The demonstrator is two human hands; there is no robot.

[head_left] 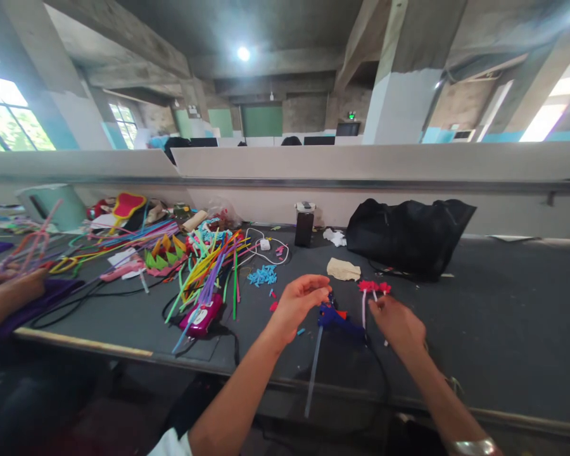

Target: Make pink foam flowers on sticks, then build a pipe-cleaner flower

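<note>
My left hand is closed, its fingertips pinched together just above a blue glue gun; whatever lies between them is too small to make out. A translucent glue stick juts from the gun toward the table's front edge. To the right of the gun, my right hand is closed with its fingertips at the pale stem of a red fuzzy flower. More red flowers lie in a row beside it, one with a pale pink stem. The right fingertips partly cover the stems.
Left of my hands are small blue pieces, a magenta device and a heap of colourful pipe cleaners. Behind stand a dark phone and a black bag. Another person's hands work at the far left.
</note>
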